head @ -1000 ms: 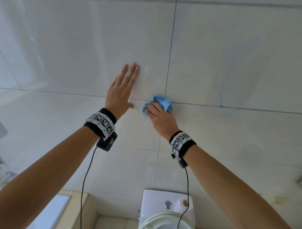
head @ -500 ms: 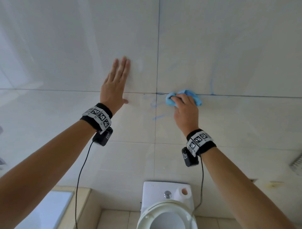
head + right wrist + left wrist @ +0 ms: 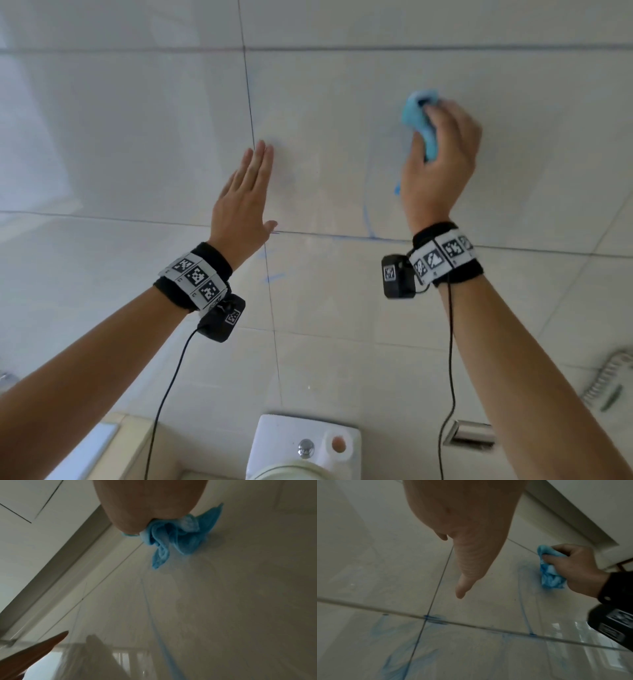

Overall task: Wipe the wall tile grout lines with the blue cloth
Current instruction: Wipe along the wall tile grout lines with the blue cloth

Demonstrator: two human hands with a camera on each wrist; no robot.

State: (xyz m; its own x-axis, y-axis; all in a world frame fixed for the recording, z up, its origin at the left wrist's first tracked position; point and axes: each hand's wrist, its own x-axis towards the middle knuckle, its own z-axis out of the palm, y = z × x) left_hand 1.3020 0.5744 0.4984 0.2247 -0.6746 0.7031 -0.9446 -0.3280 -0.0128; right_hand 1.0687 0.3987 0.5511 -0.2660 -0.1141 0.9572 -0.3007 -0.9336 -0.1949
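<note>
My right hand grips the bunched blue cloth and presses it on the white wall tile, high and right of the vertical grout line. A thin blue streak runs down from the cloth to the horizontal grout line. My left hand lies flat on the tile with straight fingers, just right of the vertical grout line. Blue smears mark the grout crossing and the tile below it.
A white toilet tank with a flush button sits below against the wall. A metal hose hangs at lower right, above a metal holder. A ledge is at lower left. Cables hang from both wrist cameras.
My right hand has carried the cloth from the grout crossing rightward along the horizontal line, then up onto the upper tile. The left hand stays flat on the wall.
</note>
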